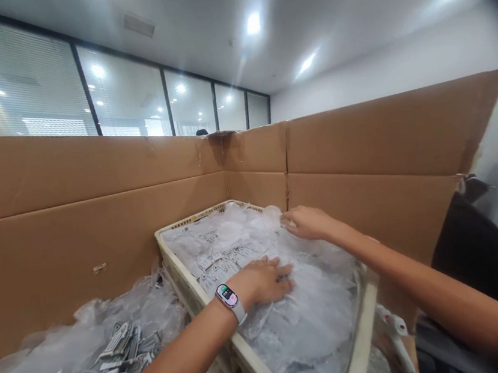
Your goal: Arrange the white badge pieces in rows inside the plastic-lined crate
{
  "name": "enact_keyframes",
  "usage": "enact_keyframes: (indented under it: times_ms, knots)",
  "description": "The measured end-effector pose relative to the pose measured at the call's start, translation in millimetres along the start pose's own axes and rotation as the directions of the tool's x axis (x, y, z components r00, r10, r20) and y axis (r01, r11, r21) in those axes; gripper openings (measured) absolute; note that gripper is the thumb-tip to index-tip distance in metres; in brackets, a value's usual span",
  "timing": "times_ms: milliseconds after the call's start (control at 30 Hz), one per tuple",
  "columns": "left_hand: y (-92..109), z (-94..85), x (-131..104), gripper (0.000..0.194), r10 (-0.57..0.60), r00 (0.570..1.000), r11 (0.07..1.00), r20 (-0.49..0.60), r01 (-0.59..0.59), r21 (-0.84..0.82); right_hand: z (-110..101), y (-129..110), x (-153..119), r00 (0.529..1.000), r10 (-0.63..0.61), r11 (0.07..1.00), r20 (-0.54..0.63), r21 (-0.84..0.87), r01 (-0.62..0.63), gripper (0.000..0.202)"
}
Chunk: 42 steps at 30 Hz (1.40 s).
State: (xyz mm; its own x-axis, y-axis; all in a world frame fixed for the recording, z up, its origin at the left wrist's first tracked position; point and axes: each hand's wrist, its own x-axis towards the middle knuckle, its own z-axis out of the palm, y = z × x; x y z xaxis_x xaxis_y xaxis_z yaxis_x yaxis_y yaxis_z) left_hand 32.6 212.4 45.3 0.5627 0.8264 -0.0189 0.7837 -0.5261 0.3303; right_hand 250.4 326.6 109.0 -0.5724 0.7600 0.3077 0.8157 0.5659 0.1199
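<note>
gently spread flat and open on the clear film (312, 312) in the crate (366, 322) with the left hand (269, 278), curled at its far side with the right hand (298, 223), unable to tell whether pinching. at risk of tugging up flat pieces (226, 260) just past the left hand through clinging film, or of tearing it on the rim (182, 270) near that hand. hemmed in by the cardboard wall (361, 142) beyond the right hand, free mainly upward.

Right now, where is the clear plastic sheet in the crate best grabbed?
I'd probably pinch the plastic sheet by its raised fold beside the right hand, from the right and above: film bunches up there, but lies flatter under the left hand.
</note>
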Motion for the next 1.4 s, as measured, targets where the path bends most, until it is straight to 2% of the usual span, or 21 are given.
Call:
enact_keyframes:
  times_ms: [133, 233, 367, 533, 700, 867, 967, 1033, 1100, 1133, 1200, 1267, 1300, 1333, 1367, 1400]
  knots:
    - [1, -0.2, -1, 0.068, 0.002, 1.000, 1.000, -0.026, -0.002, 0.019, 20, -23, 32, 0.999, 0.035, 0.992, -0.003, -0.122, -0.035, 0.042]
    - [3, -1.6, -3, 0.066, 0.023, 0.997, 0.999, -0.068, -0.021, 0.026, 32, -32, 43, 1.000, 0.023, 0.987, -0.009, -0.156, -0.024, 0.043]
    - [7, -6.9, -3, 0.058, 0.058, 0.981, 0.998, -0.186, -0.054, 0.024, 28, -28, 44, 0.999, -0.012, 0.985, -0.048, -0.172, 0.003, 0.038]
    - [11, -14.2, -1, 0.040, 0.068, 0.926, 0.998, -0.370, -0.062, 0.030, 21, -22, 42, 0.994, -0.030, 0.978, -0.107, -0.210, 0.007, 0.045]
    - [13, -14.9, 1, 0.027, 0.068, 0.874, 0.997, -0.481, -0.045, 0.059, 37, -24, 47, 0.994, -0.096, 0.953, -0.045, -0.294, 0.079, 0.051]
    - [12, -13.8, 1, 0.021, 0.073, 0.830, 0.996, -0.553, -0.036, 0.079, 44, -29, 64, 0.981, -0.189, 0.938, -0.039, -0.302, 0.169, 0.024]
    - [11, -13.6, 1, 0.020, 0.060, 0.796, 0.997, -0.603, -0.021, 0.072, 37, -30, 74, 0.978, -0.198, 0.950, -0.071, -0.260, 0.173, 0.019]
    - [9, -14.7, 2, 0.019, 0.041, 0.757, 0.998, -0.652, -0.006, 0.056, 27, -30, 76, 0.977, -0.167, 0.965, -0.132, -0.225, 0.134, 0.023]
    - [6, -18.6, 4, 0.023, 0.011, 0.694, 1.000, -0.720, 0.011, 0.026, 10, -34, 74, 0.970, -0.111, 0.980, -0.217, -0.188, 0.070, 0.028]
    - [3, -22.1, 5, 0.028, -0.009, 0.648, 1.000, -0.761, 0.019, 0.004, 0, -37, 71, 0.959, -0.079, 0.991, -0.271, -0.127, 0.046, 0.029]
    - [-3, -32.1, 7, 0.042, -0.065, 0.527, 0.998, -0.847, 0.032, -0.056, -21, -48, 63, 0.924, -0.022, 0.993, -0.381, 0.099, 0.064, 0.030]
    - [-12, -44.2, 9, 0.055, -0.123, 0.397, 0.992, -0.909, 0.031, -0.121, -40, -62, 55, 0.893, 0.010, 0.915, -0.450, 0.365, 0.174, 0.029]
    - [-17, -49.9, 9, 0.057, -0.146, 0.352, 0.989, -0.925, 0.022, -0.147, -48, -70, 53, 0.890, 0.007, 0.856, -0.457, 0.462, 0.230, 0.027]
    - [-23, -54.8, 9, 0.055, -0.161, 0.331, 0.986, -0.930, 0.007, -0.168, -54, -76, 51, 0.896, -0.007, 0.809, -0.444, 0.524, 0.266, 0.025]
    - [-28, -58.6, 8, 0.048, -0.170, 0.336, 0.983, -0.926, -0.013, -0.185, -57, -81, 51, 0.907, -0.018, 0.773, -0.421, 0.569, 0.280, 0.023]
    - [-33, -61.0, 8, 0.037, -0.174, 0.360, 0.979, -0.916, -0.038, -0.201, -59, -85, 52, 0.918, -0.019, 0.745, -0.396, 0.607, 0.278, 0.022]
